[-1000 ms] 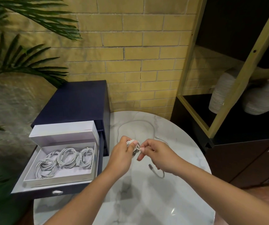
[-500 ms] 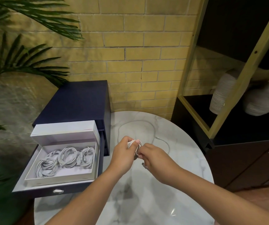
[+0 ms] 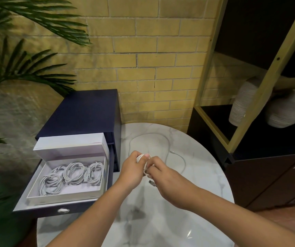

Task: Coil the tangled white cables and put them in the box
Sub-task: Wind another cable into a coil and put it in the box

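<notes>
Both hands work above the round marble table, close together and over its middle area. The left hand has its fingers curled round a cable coil, a small bundle of white loops, with the thumb laid over the top. The right hand pinches the same coil from the opposite side between thumb and fingertips. A plug hangs just below the right fingers. A loose cable lies on the table beyond the hands in a wide open loop; whether it joins the coil cannot be told.

A dark blue cabinet stands to the left of the table, touching its edge, with the drawer pulled out. A white box sits inside the drawer. Its lid is raised upright at the far side. Several coiled cables lie side by side on the box floor, touching one another. The box is near the left hand, with the side wall of the drawer between them.
</notes>
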Demonstrator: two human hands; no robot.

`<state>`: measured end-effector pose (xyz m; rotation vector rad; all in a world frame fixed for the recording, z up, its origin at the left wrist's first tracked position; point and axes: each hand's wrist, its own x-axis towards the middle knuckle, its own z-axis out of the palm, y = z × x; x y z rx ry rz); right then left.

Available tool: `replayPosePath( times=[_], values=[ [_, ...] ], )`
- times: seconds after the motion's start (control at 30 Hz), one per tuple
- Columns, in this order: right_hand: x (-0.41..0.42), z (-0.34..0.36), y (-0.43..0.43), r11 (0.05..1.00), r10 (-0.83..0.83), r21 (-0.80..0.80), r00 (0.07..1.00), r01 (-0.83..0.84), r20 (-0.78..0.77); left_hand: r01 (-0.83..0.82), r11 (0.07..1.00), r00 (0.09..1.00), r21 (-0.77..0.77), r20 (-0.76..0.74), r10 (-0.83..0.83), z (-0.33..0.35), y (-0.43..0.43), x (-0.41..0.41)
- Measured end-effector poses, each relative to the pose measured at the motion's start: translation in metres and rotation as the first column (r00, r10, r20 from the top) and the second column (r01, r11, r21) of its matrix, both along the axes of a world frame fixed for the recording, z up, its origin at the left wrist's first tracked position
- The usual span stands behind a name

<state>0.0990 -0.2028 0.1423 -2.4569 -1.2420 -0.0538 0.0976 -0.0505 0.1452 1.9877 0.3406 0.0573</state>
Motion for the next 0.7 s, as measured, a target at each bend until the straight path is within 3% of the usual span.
replayPosePath(
  times=[0.1,0.2,0.33,0.5,0.7],
  values=[
    [0.002,0.007,-0.002,0.999,-0.007,0.037,0.999,0.009,-0.051,0.050,0.999,0.999,-0.020,-0.002,-0.050,0.004,0.002,-0.003],
    [0.006,0.019,-0.005,0.980,-0.048,0.166,0.943,0.108,-0.329,0.145,0.989,0.987,0.038,-0.076,-0.142,0.004,0.006,-0.005],
    [0.008,0.021,-0.009,0.924,-0.027,0.291,0.802,0.248,-0.597,0.237,0.971,0.961,-0.022,-0.139,-0.238,-0.002,0.013,-0.005],
    [0.006,0.020,-0.007,0.885,0.018,0.358,0.747,0.298,-0.665,0.307,0.948,0.932,-0.078,-0.177,-0.316,-0.006,0.011,-0.007],
    [0.007,0.022,-0.006,0.795,0.142,0.421,0.541,0.437,-0.829,0.326,0.927,0.907,-0.184,-0.214,-0.362,-0.004,0.011,-0.008]
  ],
)
